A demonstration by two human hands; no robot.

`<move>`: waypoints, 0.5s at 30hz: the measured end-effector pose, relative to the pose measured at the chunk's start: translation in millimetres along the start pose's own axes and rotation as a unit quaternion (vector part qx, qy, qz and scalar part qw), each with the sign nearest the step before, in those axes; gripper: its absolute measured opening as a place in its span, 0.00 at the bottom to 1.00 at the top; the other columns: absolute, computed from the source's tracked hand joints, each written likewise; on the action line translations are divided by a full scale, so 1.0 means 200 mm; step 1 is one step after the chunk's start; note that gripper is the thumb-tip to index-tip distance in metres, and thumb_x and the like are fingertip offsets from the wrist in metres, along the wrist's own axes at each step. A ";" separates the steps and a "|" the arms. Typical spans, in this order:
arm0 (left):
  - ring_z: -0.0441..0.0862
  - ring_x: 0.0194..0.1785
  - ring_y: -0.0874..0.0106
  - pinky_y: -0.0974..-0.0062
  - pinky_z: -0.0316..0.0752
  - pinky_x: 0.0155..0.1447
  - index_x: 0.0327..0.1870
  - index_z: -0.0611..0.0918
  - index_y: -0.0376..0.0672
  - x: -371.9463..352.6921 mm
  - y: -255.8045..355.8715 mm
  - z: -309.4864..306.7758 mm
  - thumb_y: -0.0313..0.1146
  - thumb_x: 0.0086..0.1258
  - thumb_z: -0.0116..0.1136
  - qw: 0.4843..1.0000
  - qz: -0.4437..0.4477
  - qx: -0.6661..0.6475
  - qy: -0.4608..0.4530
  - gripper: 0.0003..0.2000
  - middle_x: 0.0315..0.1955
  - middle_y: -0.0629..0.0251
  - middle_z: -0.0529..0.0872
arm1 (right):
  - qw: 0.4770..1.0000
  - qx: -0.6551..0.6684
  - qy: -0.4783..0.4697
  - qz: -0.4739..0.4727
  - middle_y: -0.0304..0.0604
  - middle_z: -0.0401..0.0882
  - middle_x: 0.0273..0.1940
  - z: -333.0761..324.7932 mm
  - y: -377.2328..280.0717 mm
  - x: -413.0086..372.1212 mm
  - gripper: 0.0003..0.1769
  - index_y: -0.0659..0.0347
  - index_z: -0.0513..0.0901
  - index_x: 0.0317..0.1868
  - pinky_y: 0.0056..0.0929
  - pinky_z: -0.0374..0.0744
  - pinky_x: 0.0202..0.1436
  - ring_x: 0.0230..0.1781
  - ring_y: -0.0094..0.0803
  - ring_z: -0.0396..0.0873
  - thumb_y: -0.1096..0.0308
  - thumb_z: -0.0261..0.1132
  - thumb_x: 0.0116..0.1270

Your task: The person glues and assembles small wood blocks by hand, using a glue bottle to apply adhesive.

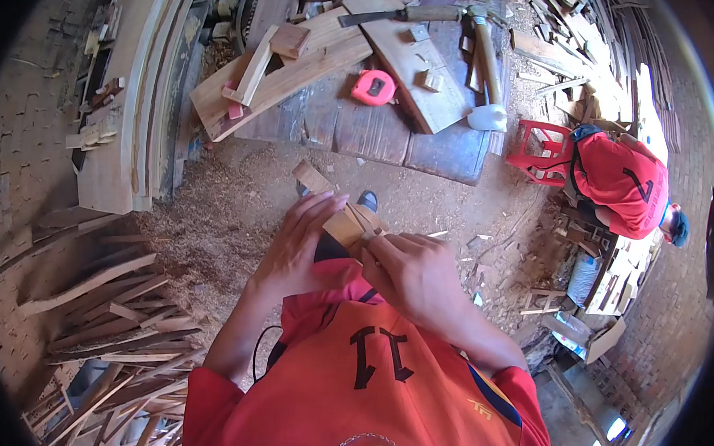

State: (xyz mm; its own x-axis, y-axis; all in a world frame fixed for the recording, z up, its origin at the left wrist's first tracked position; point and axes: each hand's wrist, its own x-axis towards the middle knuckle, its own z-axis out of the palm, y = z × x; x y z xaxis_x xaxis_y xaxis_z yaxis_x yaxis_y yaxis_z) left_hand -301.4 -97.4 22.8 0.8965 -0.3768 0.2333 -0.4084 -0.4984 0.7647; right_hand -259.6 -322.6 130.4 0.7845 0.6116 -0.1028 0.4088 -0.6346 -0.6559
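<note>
In front of my waist, a short piece of wood (344, 228) is held with its far end pointing away toward the bench. My left hand (300, 238) grips it from the left, fingers laid over its top. My right hand (415, 276) is closed at the near right end, fingertips pressed against the wood. A thin dark strip (360, 216) lies across the piece and runs toward those fingertips; I cannot tell what the right hand holds.
Ahead is a low wooden workbench (369, 143) bearing a pink tape measure (374, 87), a hammer (485, 56), a wooden-handled blade (400, 15) and boards. Scrap wood (118, 315) is piled at left. At right, a person (621, 184) in red works near a red plastic stool (538, 152).
</note>
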 end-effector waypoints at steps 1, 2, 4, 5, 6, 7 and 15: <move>0.69 0.78 0.49 0.46 0.62 0.83 0.78 0.64 0.39 0.02 0.01 0.03 0.50 0.52 0.85 1.000 -0.008 -0.023 0.005 0.55 0.74 0.49 0.72 | 1.000 -0.007 0.005 -0.010 0.45 0.79 0.28 -0.03 0.01 0.00 0.09 0.61 0.79 0.39 0.44 0.82 0.37 0.30 0.45 0.84 0.66 0.68 0.70; 0.70 0.78 0.49 0.46 0.63 0.82 0.78 0.64 0.39 0.05 0.01 0.06 0.50 0.52 0.85 0.999 -0.017 -0.048 0.011 0.54 0.74 0.49 0.72 | 1.000 -0.016 0.008 -0.019 0.44 0.79 0.28 -0.06 0.02 0.00 0.10 0.60 0.78 0.38 0.42 0.83 0.37 0.30 0.44 0.84 0.64 0.68 0.69; 0.70 0.78 0.48 0.46 0.64 0.82 0.78 0.64 0.39 0.11 0.04 0.08 0.50 0.51 0.86 0.996 -0.036 -0.075 0.014 0.55 0.74 0.48 0.73 | 0.999 -0.024 0.009 -0.035 0.44 0.79 0.28 -0.12 0.04 0.01 0.10 0.60 0.78 0.38 0.42 0.82 0.37 0.30 0.44 0.83 0.64 0.68 0.69; 0.70 0.78 0.48 0.46 0.64 0.81 0.78 0.64 0.39 0.15 0.07 0.07 0.51 0.51 0.86 0.996 -0.043 -0.076 0.010 0.55 0.74 0.47 0.73 | 0.999 -0.025 0.009 -0.042 0.45 0.79 0.29 -0.16 0.04 0.02 0.09 0.61 0.78 0.38 0.43 0.81 0.37 0.30 0.44 0.83 0.65 0.68 0.68; 0.70 0.78 0.48 0.46 0.65 0.81 0.78 0.64 0.39 0.19 0.09 0.07 0.51 0.50 0.87 0.996 -0.052 -0.079 0.006 0.56 0.74 0.47 0.73 | 0.999 -0.025 0.008 -0.047 0.45 0.80 0.29 -0.19 0.05 0.03 0.08 0.62 0.78 0.38 0.44 0.80 0.37 0.30 0.45 0.82 0.67 0.68 0.68; 0.70 0.78 0.48 0.47 0.66 0.80 0.78 0.65 0.39 0.22 0.11 0.07 0.50 0.49 0.87 0.994 -0.028 -0.105 0.026 0.56 0.73 0.47 0.73 | 0.997 -0.032 0.010 -0.063 0.45 0.79 0.29 -0.21 0.06 0.03 0.09 0.61 0.78 0.38 0.44 0.79 0.37 0.30 0.45 0.82 0.67 0.68 0.68; 0.73 0.77 0.52 0.56 0.69 0.79 0.79 0.66 0.40 0.38 0.25 -0.11 0.44 0.43 0.91 0.994 0.044 -0.091 0.039 0.59 0.74 0.51 0.74 | 0.976 -0.114 -0.032 -0.181 0.40 0.76 0.28 -0.40 0.08 0.08 0.12 0.57 0.77 0.35 0.37 0.77 0.39 0.30 0.38 0.81 0.60 0.69 0.68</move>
State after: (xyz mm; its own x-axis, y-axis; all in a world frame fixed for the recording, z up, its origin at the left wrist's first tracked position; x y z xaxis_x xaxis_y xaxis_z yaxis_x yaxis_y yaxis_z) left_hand -250.0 -133.9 92.8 0.8724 -0.3474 0.3438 -0.4540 -0.3151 0.8334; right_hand -203.4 -360.5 177.5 0.5416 0.8390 0.0529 0.7522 -0.4556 -0.4760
